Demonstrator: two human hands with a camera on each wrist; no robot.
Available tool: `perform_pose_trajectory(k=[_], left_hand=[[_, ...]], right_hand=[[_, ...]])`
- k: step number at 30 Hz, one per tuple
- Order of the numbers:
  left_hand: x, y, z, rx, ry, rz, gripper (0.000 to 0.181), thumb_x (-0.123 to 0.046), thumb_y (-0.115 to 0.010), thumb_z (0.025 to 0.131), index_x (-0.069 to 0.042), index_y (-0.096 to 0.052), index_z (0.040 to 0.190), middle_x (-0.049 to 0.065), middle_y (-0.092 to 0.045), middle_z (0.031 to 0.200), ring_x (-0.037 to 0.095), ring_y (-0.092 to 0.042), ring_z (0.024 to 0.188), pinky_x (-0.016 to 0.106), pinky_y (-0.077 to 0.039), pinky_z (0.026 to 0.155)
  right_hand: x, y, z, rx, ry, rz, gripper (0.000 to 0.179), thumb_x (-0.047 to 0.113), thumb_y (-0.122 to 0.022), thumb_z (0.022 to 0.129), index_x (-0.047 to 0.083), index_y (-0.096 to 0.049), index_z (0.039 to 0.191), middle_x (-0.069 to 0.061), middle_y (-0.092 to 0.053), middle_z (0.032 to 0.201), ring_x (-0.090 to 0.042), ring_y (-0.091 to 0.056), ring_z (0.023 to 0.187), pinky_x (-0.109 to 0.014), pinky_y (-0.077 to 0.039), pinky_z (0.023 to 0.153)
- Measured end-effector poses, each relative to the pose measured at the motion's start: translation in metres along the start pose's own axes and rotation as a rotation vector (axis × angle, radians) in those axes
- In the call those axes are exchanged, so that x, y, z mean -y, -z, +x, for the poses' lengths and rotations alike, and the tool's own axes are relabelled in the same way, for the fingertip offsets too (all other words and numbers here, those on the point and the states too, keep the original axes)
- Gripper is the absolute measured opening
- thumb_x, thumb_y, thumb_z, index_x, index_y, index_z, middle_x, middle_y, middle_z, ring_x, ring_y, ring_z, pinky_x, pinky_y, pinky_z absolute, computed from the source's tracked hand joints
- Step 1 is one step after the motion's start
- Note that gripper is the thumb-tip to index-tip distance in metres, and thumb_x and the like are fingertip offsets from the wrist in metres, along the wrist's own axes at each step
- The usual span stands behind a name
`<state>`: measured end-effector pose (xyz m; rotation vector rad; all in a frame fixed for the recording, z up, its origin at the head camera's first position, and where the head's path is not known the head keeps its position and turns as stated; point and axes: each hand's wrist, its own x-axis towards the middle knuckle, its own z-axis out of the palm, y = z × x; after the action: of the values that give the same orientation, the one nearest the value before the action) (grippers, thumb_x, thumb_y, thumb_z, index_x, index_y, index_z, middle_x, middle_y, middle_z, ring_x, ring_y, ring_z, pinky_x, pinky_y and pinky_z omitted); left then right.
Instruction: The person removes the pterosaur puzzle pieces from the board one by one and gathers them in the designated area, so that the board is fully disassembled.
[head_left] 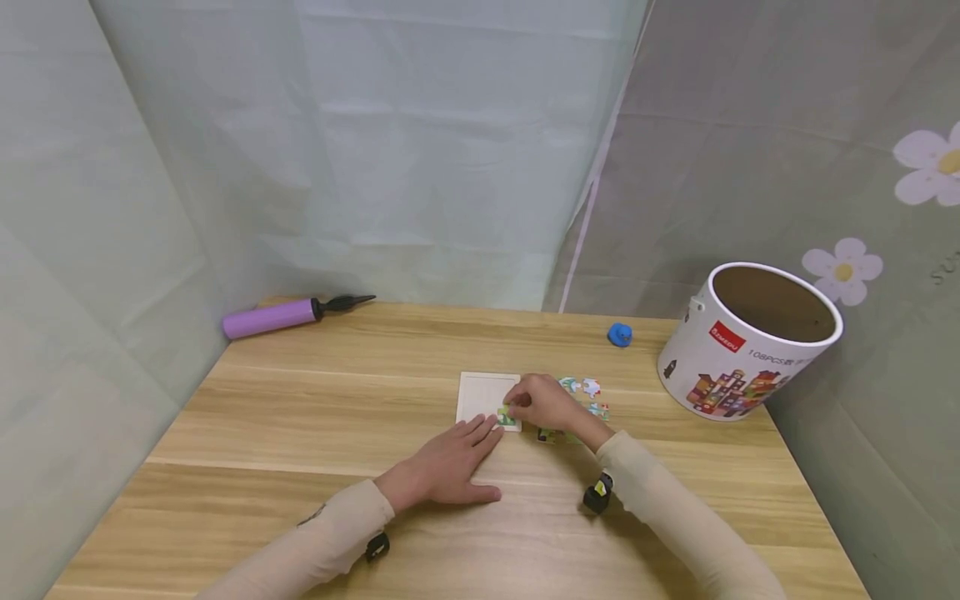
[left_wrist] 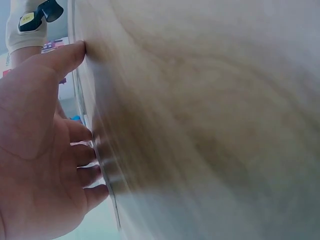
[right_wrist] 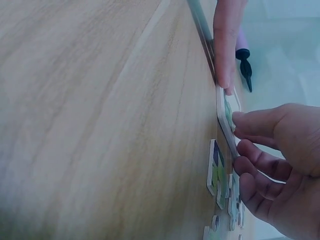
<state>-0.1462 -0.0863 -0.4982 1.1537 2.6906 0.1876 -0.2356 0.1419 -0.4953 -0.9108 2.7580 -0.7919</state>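
Observation:
A pale square puzzle tray (head_left: 476,393) lies flat on the wooden table. In its near right corner sits a green puzzle piece (head_left: 506,419), which my right hand (head_left: 546,402) pinches between thumb and forefinger; the fingertips partly cover it. The other right fingers curl beside the tray's edge in the right wrist view. My left hand (head_left: 453,462) lies spread palm down, its straight fingertips touching the tray's near edge and its thumb on the table. Loose puzzle pieces (head_left: 591,387) lie right of the tray, some hidden under my right hand and wrist.
A large white bucket (head_left: 742,358) with printed building blocks stands at the table's back right. Beside it is a small blue toy figure (head_left: 620,335). At the back left lies a purple hand pump (head_left: 270,319) with a black nozzle. Curtains enclose the table (head_left: 300,400).

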Motion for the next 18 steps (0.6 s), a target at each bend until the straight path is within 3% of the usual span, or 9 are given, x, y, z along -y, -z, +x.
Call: perform_pose_trajectory(k=[12, 18], left_hand=[[0.0006, 0.0, 0.001, -0.001, 0.008, 0.005, 0.093, -0.066, -0.053, 0.096, -0.004, -0.03, 0.161, 0.017, -0.026, 0.167, 0.032, -0.024, 0.155, 0.044, -0.028, 0.123], [0.0001, 0.0005, 0.0012, 0.008, 0.015, -0.007, 0.093, -0.066, -0.054, 0.095, -0.005, -0.029, 0.161, 0.017, -0.026, 0.167, 0.032, -0.024, 0.155, 0.044, -0.027, 0.124]], right_hand=[[-0.0018, -0.0017, 0.0019, 0.002, -0.001, -0.013, 0.012, 0.019, -0.081, 0.088, 0.013, -0.08, 0.099, 0.008, -0.064, 0.084, -0.004, -0.058, 0.076, -0.025, -0.051, 0.07], [0.0004, -0.0022, -0.0002, -0.01, -0.027, 0.063, 0.011, 0.016, -0.081, 0.089, 0.015, -0.077, 0.099, 0.008, -0.071, 0.085, -0.005, -0.063, 0.077, -0.029, -0.055, 0.072]])
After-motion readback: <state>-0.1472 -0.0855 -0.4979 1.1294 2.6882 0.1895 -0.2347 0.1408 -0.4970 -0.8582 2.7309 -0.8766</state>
